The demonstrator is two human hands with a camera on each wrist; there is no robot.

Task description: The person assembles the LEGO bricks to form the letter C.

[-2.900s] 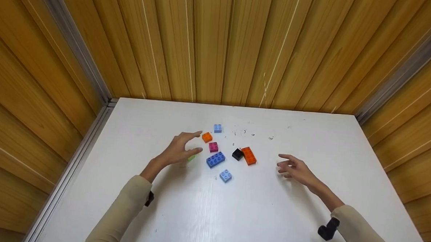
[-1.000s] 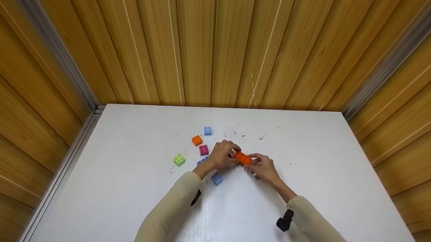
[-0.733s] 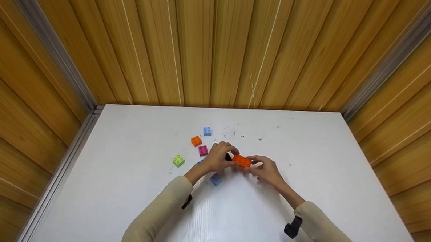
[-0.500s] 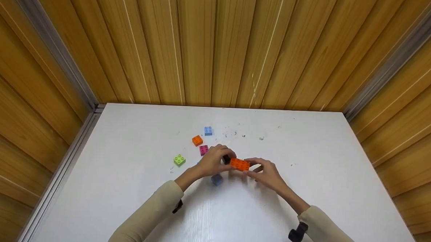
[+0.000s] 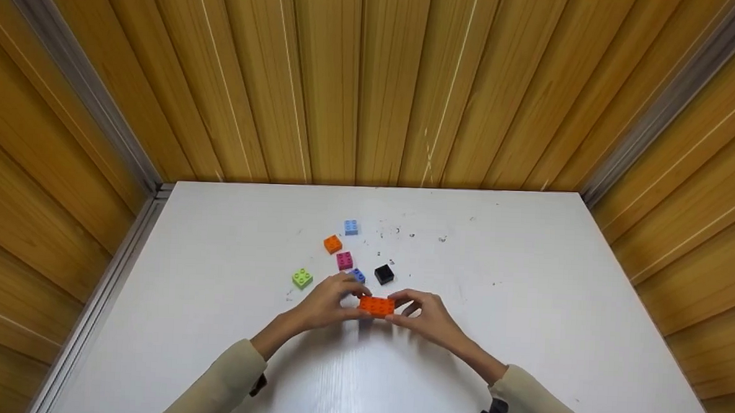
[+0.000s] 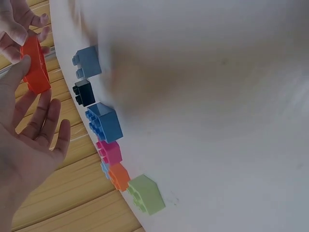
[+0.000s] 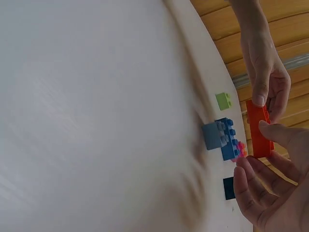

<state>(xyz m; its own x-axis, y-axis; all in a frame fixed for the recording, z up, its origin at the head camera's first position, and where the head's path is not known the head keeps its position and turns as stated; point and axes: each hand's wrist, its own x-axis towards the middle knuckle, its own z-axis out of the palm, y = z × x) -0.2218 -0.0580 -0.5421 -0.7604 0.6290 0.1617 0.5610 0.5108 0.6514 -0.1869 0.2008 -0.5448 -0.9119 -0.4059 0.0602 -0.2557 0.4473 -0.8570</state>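
Note:
Between my two hands, an orange-red eight-stud toy brick (image 5: 377, 306) is held above the white table, its studs showing in the head view. My left hand (image 5: 329, 301) pinches its left end with thumb and fingers. The opposite end is pinched by my right hand (image 5: 428, 318). Just beyond lies a black brick (image 5: 384, 274). A long blue brick (image 5: 357, 275) is partly covered by the left fingers in the head view. One light blue brick (image 7: 212, 135) is hidden there but shows in both wrist views.
Left of centre on the table (image 5: 526, 269) lie a magenta brick (image 5: 344, 260), an orange brick (image 5: 333, 244), a lime green brick (image 5: 302, 278) and another light blue brick (image 5: 351, 227). Wood-patterned walls (image 5: 373, 82) stand behind and on both sides.
Earlier both hands were apart, with the orange-red brick lying beside the black one. They took hold of it, lifted it and brought it nearer the body and leftward. The black brick stayed behind.

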